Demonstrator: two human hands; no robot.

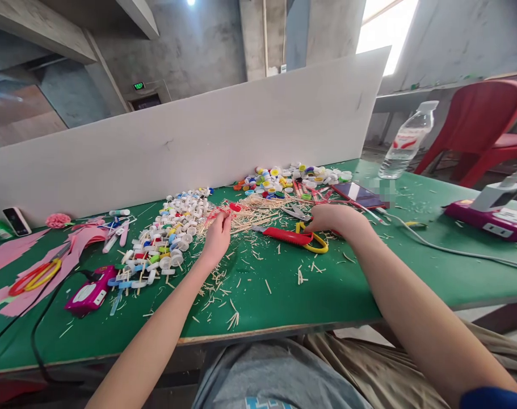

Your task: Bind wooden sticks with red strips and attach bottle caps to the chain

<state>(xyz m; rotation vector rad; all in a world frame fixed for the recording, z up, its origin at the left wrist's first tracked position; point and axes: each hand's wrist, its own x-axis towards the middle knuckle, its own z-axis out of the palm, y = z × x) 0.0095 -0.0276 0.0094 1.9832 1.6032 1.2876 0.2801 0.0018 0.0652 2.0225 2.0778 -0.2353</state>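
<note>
My left hand (218, 238) is closed in a pinch, with a small red bottle cap (235, 208) at its fingertips, above a heap of thin wooden sticks (258, 207). Thin red strands show beside those fingers. Over to the right, my right hand (332, 218) is curled around scissors whose grey blades (298, 213) point left; part of the handle is hidden under the fingers. A yellow handle loop (320, 245) shows below the hand. Touching or overlapping it lies a red utility knife (286, 236), its blade end toward the left.
Bottle caps (173, 227) are piled left, more caps (279, 179) at the back. A white board (198, 147) stands behind. Around lie a phone (360, 195), a water bottle (409, 142), purple power strips (90, 292), pink paper (77, 250) and other scissors (37, 277). Stick scraps litter the green tabletop.
</note>
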